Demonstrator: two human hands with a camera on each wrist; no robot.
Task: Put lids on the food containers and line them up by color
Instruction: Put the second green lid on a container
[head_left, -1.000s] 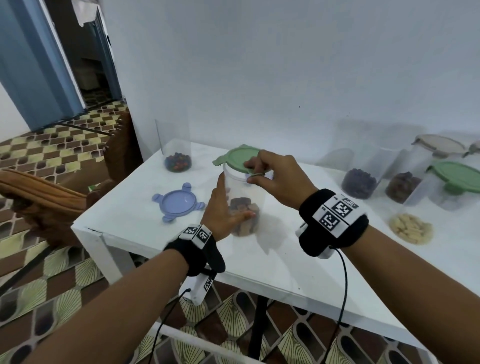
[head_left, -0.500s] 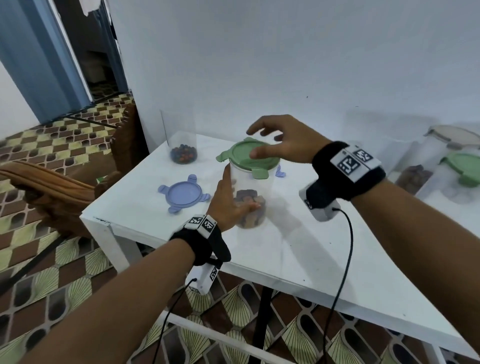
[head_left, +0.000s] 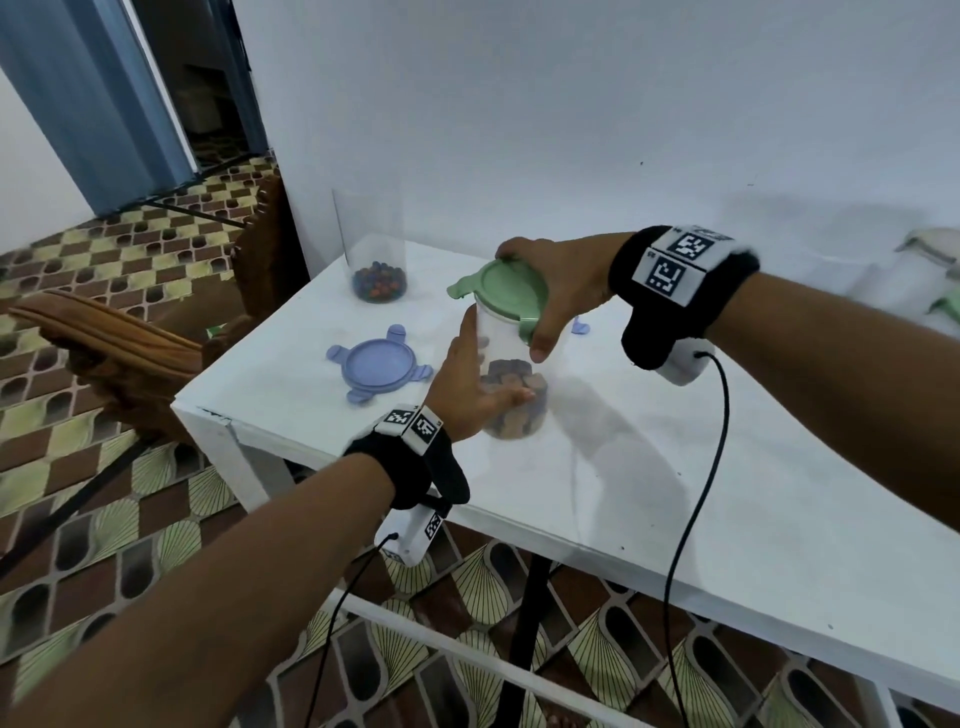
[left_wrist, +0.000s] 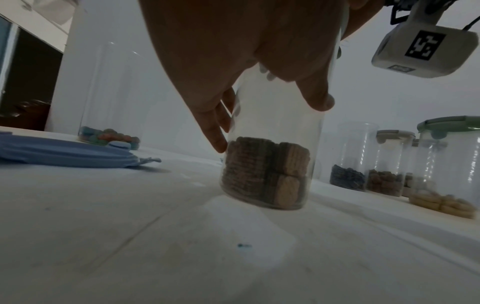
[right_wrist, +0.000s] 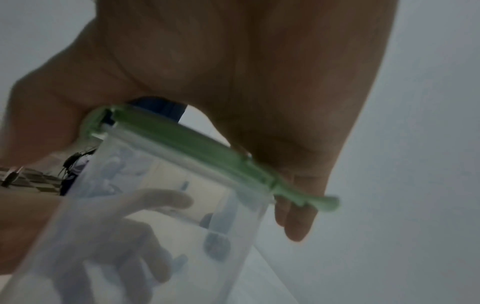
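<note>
A tall clear jar (head_left: 511, 395) (left_wrist: 270, 164) with brown biscuits at its bottom stands tilted near the table's front left. My left hand (head_left: 475, 384) (left_wrist: 259, 86) grips its lower wall. A green lid (head_left: 511, 291) (right_wrist: 197, 150) sits on the jar's mouth. My right hand (head_left: 550, 291) (right_wrist: 246, 102) lies over the lid from the right, thumb pressing a side flap down and fingers curled over the far rim. A purple lid (head_left: 379, 366) (left_wrist: 64, 152) lies flat on the table to the left. An uncovered jar of coloured candies (head_left: 371, 254) (left_wrist: 109, 115) stands at the back left.
The white table (head_left: 675, 467) has its front edge and left corner close to the jar. At the right, several more jars (left_wrist: 389, 162) stand along the wall, some with lids. A wooden chair (head_left: 114, 338) stands left of the table.
My right hand came down from hovering over the green lid and now clasps it, thumb on a flap. The jar has tilted slightly. My left hand kept its hold.
</note>
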